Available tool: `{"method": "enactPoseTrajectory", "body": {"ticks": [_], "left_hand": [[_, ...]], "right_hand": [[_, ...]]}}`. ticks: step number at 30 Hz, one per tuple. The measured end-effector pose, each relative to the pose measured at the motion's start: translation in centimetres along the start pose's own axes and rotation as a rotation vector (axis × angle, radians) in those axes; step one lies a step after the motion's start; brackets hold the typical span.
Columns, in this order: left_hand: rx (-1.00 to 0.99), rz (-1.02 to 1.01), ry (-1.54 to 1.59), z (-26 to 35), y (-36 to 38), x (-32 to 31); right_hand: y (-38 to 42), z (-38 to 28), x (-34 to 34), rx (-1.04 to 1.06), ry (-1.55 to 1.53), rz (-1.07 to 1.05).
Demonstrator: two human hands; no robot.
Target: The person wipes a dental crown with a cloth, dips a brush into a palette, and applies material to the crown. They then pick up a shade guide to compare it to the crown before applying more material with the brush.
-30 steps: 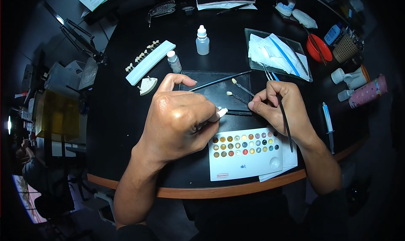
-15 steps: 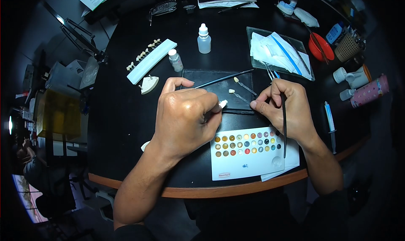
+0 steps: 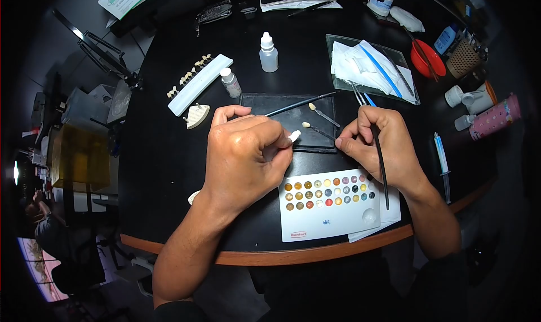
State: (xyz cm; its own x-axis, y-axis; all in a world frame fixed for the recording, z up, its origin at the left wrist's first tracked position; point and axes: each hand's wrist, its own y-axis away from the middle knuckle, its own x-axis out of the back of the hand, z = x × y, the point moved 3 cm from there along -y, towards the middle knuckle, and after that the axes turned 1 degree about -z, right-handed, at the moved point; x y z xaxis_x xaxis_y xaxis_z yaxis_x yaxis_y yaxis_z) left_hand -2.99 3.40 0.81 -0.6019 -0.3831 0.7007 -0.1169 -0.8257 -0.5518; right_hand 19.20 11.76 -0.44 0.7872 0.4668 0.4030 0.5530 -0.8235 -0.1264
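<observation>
Between thumb and fingertips, my left hand [image 3: 243,158] pinches a small white tooth crown [image 3: 295,136], tilted towards the middle. A brush [image 3: 301,104] runs out from behind that hand across the black tile [image 3: 259,100]. My right hand [image 3: 384,144] is closed on the thin stem of a tooth shade tab [image 3: 306,124], whose tip points left towards the crown. A second shade tab [image 3: 312,106] lies just above, its stem ending near my right fingertips. A dark, slim brush handle [image 3: 382,170] hangs down from the right hand's fingers, over the edge of the stain palette [image 3: 310,223].
Behind the hands stand a dropper bottle [image 3: 269,57] and a small vial [image 3: 230,83]. A shade guide [image 3: 194,91] and a dental cast [image 3: 198,116] lie left. On the right are a glass plate with tissue [image 3: 352,68], red bowl [image 3: 422,54], syringe [image 3: 442,158] and pink bottle [image 3: 496,116].
The view has shifted slightly. The crown in my left hand has tilted more upright and lies a little farther left. Both hands keep their grips.
</observation>
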Motion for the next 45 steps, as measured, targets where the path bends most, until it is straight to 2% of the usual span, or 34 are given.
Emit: {"method": "enactPoseTrajectory", "body": {"ticks": [3,9,16,20,23,26,32,34,38,41,45], "left_hand": [[0.013,-0.022,-0.009,-0.1,0.0,-0.1],[0.036,-0.023,0.058,-0.1,-0.1,0.1],[0.062,-0.053,0.086,0.0,-0.2,0.3],[0.064,-0.075,0.031,0.0,-0.3,0.5],[0.023,0.0,0.023,0.1,-0.2,0.5],[0.054,-0.022,-0.007,0.6,-0.4,0.8],[0.016,-0.015,0.008,0.4,-0.4,0.7],[0.001,-0.014,0.008,0.6,-0.4,0.9],[-0.029,0.0,-0.006,0.8,-0.5,1.3],[-0.031,0.0,-0.006,0.8,-0.5,1.5],[-0.048,-0.015,-0.006,0.8,-0.5,1.6]], "right_hand": [[0.0,0.0,0.1,-0.019,-0.003,-0.021],[0.0,-0.4,0.8,-0.132,-0.242,-0.119],[0.1,-0.5,1.1,-0.12,-0.371,-0.192],[0.1,-0.4,0.7,-0.091,-0.233,-0.16],[-0.4,0.0,0.2,-0.092,-0.151,-0.146],[-0.3,0.4,-0.3,0.072,0.024,-0.033],[0.5,-1.6,0.8,0.097,0.044,0.069],[0.9,-1.4,1.6,0.099,-0.07,0.078],[2.7,-2.1,2.2,0.083,-0.293,-0.01],[3.0,-2.1,2.5,-0.027,-0.302,-0.202],[2.6,-1.7,2.3,0.063,-0.123,-0.206]]}}
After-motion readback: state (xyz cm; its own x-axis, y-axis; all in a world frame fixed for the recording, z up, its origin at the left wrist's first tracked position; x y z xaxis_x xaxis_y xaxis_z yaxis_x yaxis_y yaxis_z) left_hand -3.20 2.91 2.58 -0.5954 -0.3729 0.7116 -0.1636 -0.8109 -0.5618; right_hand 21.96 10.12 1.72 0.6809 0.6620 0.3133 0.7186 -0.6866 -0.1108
